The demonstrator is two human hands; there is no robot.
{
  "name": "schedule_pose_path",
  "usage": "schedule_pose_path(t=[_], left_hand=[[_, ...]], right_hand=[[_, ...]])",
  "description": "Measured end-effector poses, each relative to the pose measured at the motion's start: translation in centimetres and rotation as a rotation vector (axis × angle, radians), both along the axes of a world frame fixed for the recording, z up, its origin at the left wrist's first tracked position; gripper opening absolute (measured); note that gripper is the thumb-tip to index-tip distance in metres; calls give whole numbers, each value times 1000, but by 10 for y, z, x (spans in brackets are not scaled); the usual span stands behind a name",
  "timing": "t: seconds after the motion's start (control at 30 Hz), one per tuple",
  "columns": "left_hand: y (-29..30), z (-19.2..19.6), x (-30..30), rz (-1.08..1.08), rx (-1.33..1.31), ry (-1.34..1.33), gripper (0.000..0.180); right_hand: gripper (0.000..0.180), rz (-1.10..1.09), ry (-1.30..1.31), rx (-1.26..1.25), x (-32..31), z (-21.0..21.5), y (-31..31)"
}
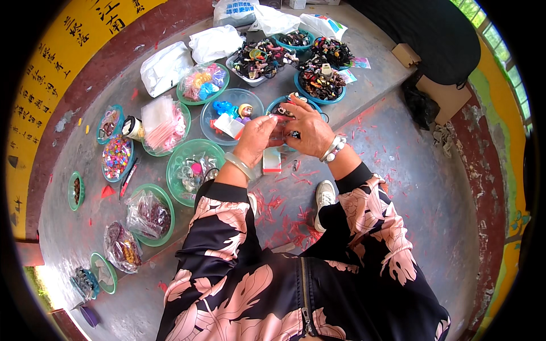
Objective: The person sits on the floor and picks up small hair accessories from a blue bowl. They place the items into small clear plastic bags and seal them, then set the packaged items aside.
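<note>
My left hand (254, 142) and my right hand (314, 135) meet in front of me, fingers pinched together. Between them is a small see-through thing (277, 135), perhaps a little plastic bag; the fingers hide much of it. A dark round piece (295, 134) shows at my right fingers; I cannot tell whether it is a ring or a held item. Just beyond, partly covered by my hands, stands a blue basket (275, 105) with dark items. Below the hands lies a white and red card or box (272, 161). A clear bowl (207, 126) with colourful trinkets sits beside my left hand.
Baskets of dark hair ties (259, 58) stand farther back. To the left are a basket with pink-edged plastic bags (162, 125), a bowl of colourful bits (116, 158) and a green basket (177, 165). White bags (166, 68) lie behind. Red scraps (278, 219) litter the floor.
</note>
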State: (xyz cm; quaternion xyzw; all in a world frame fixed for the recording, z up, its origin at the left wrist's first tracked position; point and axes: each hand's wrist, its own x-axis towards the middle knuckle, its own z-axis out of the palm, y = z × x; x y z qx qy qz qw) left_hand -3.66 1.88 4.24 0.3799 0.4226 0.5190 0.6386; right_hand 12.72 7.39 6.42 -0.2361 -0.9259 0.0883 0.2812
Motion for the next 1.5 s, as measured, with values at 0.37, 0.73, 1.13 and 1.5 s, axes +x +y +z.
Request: schedule_pose_path(t=[0.37,0.73,1.13,1.5], left_hand=[[-1,0,0,31,-1,-70,34],[-1,-4,-4,40,-1,-64,33],[-1,2,1,24,26,-161,33],[-9,13,-3,-34,72,-365,28]], right_hand=[[31,-69,89,-135,-5,0,-1],[15,8,130,-57,-2,-4,5],[17,-217,204,-595,-3,-9,3],[21,-30,825,-1305,-2,-6,0]])
